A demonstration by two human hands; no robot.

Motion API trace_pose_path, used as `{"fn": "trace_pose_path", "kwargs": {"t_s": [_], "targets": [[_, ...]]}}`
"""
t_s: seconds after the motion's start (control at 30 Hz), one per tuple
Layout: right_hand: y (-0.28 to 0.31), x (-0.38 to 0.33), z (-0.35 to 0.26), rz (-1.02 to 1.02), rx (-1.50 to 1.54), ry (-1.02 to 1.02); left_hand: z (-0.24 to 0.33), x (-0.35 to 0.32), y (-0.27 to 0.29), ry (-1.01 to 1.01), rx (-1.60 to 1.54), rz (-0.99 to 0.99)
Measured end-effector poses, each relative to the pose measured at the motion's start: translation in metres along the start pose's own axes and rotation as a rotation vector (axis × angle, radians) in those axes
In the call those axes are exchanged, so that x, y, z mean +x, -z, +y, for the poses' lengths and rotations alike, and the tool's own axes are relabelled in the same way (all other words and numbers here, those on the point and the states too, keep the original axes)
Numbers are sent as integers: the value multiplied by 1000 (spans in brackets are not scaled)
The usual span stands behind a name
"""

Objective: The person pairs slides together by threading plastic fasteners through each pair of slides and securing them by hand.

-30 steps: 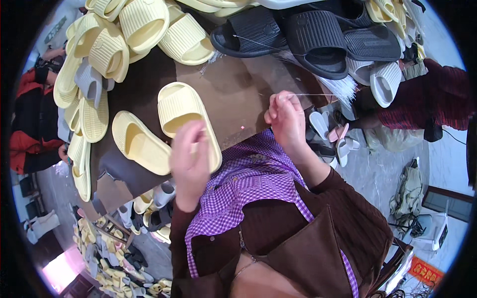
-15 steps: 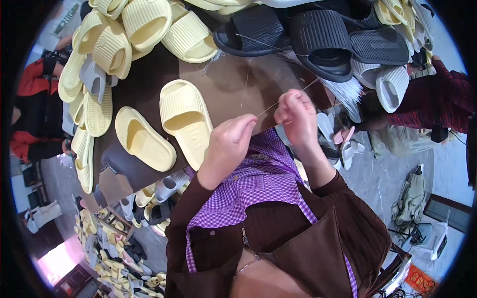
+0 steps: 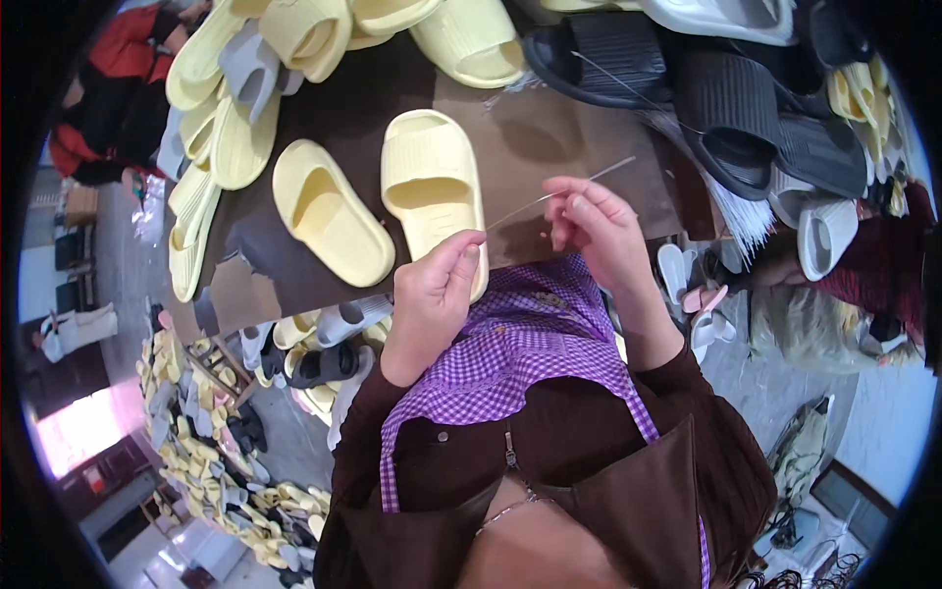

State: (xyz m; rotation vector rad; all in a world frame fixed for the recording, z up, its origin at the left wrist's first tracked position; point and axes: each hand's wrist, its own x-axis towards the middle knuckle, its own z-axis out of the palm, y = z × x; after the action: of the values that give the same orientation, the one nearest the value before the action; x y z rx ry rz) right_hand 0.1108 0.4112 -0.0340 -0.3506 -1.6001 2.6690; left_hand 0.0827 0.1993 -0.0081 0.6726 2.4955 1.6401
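Your left hand (image 3: 437, 294) and right hand (image 3: 599, 226) each pinch an end of a thin, stiff, pale strand (image 3: 549, 194), fingers clamped on it, stretching it taut just above the near edge of the dark brown surface (image 3: 549, 137). Two smooth, moulded pale-yellow foam slides (image 3: 378, 201) lie side by side just beyond your left hand. Ribbed black slides (image 3: 726, 108) crowd the far right, more yellow ones (image 3: 226, 108) the left, with pairs scattered on the grey floor (image 3: 226, 461) below.

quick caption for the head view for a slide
Left hand and right hand pinch a thin wire over a brown table beside two pale yellow slides.
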Motion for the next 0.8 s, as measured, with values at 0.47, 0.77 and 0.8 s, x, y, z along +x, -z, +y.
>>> {"fn": "trace_pose_path", "kwargs": {"t_s": [0.47, 0.77, 0.8], "targets": [[-52, 15, 1, -464, 111, -354, 12, -52, 61, -403, 469, 51], [-66, 3, 18, -654, -209, -760, 12, -81, 69, -378, 527, -22], [-67, 5, 18, -616, -244, -790, 12, -81, 69, -386, 555, -9]]}}
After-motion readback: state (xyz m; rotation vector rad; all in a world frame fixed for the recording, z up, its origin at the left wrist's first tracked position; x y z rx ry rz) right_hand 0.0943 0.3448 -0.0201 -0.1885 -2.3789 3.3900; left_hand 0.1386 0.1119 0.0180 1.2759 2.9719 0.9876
